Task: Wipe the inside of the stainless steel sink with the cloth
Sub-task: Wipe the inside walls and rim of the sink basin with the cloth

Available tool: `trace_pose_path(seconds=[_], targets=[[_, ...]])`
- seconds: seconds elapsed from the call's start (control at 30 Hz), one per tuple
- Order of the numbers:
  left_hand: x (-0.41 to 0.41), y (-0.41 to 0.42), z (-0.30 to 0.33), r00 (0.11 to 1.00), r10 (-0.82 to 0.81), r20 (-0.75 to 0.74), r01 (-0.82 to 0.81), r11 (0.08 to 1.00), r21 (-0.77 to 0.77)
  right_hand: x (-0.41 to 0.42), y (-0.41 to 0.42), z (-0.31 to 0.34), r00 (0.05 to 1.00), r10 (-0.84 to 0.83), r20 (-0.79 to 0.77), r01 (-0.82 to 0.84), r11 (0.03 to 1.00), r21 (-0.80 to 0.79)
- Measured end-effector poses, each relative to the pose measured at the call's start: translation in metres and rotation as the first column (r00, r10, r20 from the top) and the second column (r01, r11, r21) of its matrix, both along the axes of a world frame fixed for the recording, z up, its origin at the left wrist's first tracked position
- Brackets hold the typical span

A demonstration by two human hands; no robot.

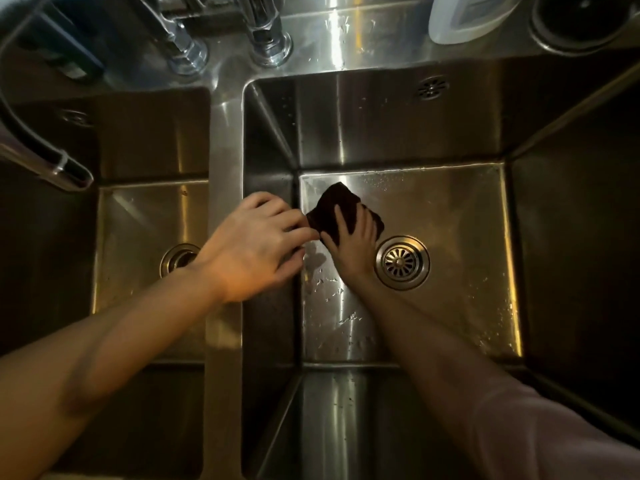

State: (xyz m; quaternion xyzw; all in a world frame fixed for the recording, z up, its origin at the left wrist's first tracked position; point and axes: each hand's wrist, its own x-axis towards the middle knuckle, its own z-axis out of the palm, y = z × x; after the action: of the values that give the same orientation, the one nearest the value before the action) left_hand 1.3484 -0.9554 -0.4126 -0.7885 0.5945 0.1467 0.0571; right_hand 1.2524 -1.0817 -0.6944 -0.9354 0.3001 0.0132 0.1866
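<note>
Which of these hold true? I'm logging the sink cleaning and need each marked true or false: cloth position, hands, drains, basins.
1. The dark cloth lies on the floor of the right basin. True.
2. The right hand presses on the cloth. True.
3. The cloth covers the drain strainer. False: it lies beside it, to the left.
4. The left hand holds a bottle. False: it reaches to the cloth's edge.

Counter: we see a wet steel ledge (332, 32) behind the basins, streaked with bright glare.
Taps: two chrome bases (270, 46) stand on it.
Bottle: a translucent white one (464, 15) at upper right.
Light: dim, warm, we'd say.
</note>
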Motion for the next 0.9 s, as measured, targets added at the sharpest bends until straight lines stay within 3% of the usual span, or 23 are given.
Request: trace_pose_path(seconds=[0.1, 0.3, 0.47, 0.6, 0.8, 0.9], targets=[[0.0, -0.002, 0.002, 1.0, -0.004, -0.002, 0.004, 1.0, 0.007, 0.027, 0.011, 0.01, 0.998, -0.058, -0.013, 0.059, 0.996, 0.067], [0.0, 0.001, 0.0, 1.0, -0.006, -0.03, 0.005, 0.999, -0.049, 0.049, -0.02, 0.013, 0.987, 0.156, -0.032, -0.156, 0.988, -0.004], [0.0, 0.0, 0.0, 1.0, 0.002, -0.025, -0.003, 0.999, -0.05, 0.041, -0.011, 0.022, 0.974, 0.224, 0.042, -0.222, 0.974, -0.046], [0.001, 0.0, 0.0, 0.999, -0.008, -0.034, 0.005, 0.996, -0.087, 0.057, -0.006, 0.013, 0.989, 0.147, -0.004, -0.147, 0.989, -0.001], [-0.001, 0.002, 0.0, 0.999, -0.011, -0.033, 0.007, 0.995, -0.098, 0.056, -0.017, -0.011, 0.978, 0.2, 0.065, -0.183, 0.961, -0.205], [-0.001, -0.001, 0.002, 0.999, -0.014, -0.035, 0.011, 0.996, -0.092, 0.03, -0.005, -0.015, 0.988, 0.106, 0.109, -0.082, 0.975, -0.207]])
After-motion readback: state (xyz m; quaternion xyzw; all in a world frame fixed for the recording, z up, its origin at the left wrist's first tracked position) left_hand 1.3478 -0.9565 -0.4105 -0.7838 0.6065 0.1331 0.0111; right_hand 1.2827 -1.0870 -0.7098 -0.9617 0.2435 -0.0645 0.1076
